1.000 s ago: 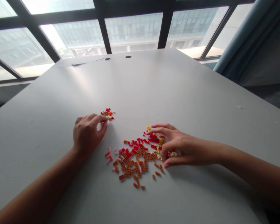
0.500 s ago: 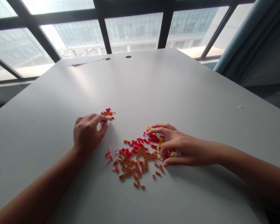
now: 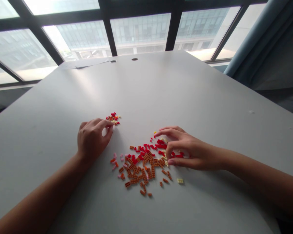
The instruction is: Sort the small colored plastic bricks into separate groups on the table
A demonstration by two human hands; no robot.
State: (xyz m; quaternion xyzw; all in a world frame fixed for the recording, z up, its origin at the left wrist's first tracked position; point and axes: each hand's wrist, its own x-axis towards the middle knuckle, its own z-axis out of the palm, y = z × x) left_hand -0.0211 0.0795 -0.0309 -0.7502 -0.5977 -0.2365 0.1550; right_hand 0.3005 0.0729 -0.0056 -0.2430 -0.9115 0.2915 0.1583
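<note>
The right hand (image 3: 195, 152) is curling narrowly over red mini bricks (image 3: 178, 156) beside the orange-and-red brick pile (image 3: 143, 167), its hold hidden. The left hand (image 3: 92, 139) is curling beside a small brick cluster (image 3: 113, 118), its hold unclear. A careless brush could be scattering pieces across the white table (image 3: 210, 97).

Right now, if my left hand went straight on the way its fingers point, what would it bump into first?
Your left hand would meet the small heap of red and orange mini bricks first. It sits right at your fingertips, and from this view I can't tell whether they already touch it.
</note>
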